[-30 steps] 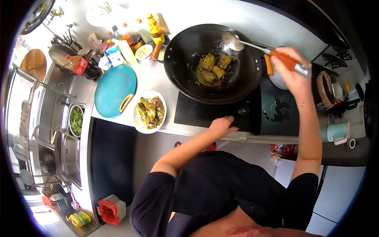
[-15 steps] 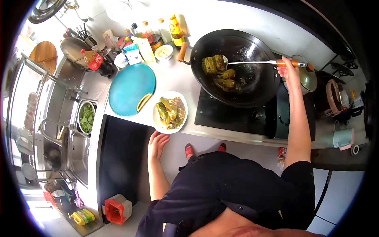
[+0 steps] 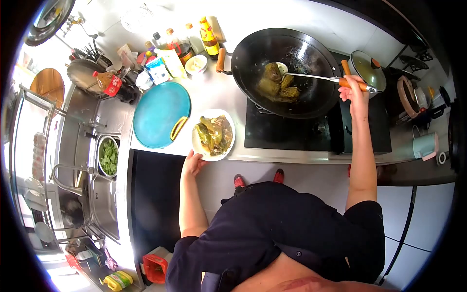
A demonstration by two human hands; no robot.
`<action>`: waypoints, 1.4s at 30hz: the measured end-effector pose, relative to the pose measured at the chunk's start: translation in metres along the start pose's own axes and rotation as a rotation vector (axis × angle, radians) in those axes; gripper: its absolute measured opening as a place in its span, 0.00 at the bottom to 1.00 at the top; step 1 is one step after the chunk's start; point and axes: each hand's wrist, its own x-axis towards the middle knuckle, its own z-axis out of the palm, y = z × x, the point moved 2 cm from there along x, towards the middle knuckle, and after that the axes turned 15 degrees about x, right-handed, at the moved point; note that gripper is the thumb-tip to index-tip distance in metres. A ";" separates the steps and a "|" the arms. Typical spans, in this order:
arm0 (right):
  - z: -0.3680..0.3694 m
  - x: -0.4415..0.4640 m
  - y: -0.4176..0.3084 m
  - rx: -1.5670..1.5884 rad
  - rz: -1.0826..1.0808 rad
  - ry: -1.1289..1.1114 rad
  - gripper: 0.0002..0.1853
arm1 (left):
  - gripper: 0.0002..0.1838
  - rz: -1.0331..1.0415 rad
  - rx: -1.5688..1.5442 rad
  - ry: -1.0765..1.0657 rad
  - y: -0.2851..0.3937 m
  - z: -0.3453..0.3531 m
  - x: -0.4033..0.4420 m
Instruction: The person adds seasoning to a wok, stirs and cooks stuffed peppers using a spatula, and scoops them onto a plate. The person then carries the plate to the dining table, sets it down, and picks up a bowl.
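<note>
My right hand is closed around the orange handle of a long metal ladle. Its round head rests in a black wok, against several browned green pieces of food that look like cooked peppers. On the counter's front edge, a white plate carries similar green pieces in brown sauce. My left hand grips that plate's near left rim, thumb at the edge; some of its fingers are hidden below.
The wok sits over a black cooktop. Left of the plate lies a round teal board. Bottles and a small bowl stand behind. A glass-lidded pot is at right; leafy greens sit by the sink.
My left hand has come up to the plate and taken its rim. In the wok, the ladle and food pieces have shifted. The view has also moved a little.
</note>
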 end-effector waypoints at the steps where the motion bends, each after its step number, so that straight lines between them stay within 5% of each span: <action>1: -0.002 -0.001 -0.002 -0.001 -0.011 0.034 0.14 | 0.26 0.015 0.010 0.010 -0.001 -0.002 0.003; 10: -0.025 -0.019 -0.061 -0.031 -0.084 0.117 0.15 | 0.33 0.159 -0.186 0.030 0.000 0.003 -0.016; 19: -0.055 -0.005 -0.146 -0.053 -0.164 0.024 0.19 | 0.29 0.474 -0.159 -0.068 0.127 0.063 -0.111; 27: -0.023 -0.020 -0.213 -0.074 -0.303 -0.069 0.19 | 0.29 0.537 -0.171 -0.289 0.189 0.160 -0.077; 34: 0.037 -0.088 -0.228 -0.404 -0.526 -0.428 0.13 | 0.28 0.486 -0.150 -0.444 0.198 0.208 -0.056; 39: 0.056 -0.127 -0.242 -0.676 -0.831 -0.841 0.18 | 0.25 0.454 -0.198 -0.485 0.205 0.224 -0.060; 42: 0.060 -0.148 -0.245 -0.811 -0.857 -0.812 0.20 | 0.25 0.455 -0.223 -0.486 0.208 0.226 -0.067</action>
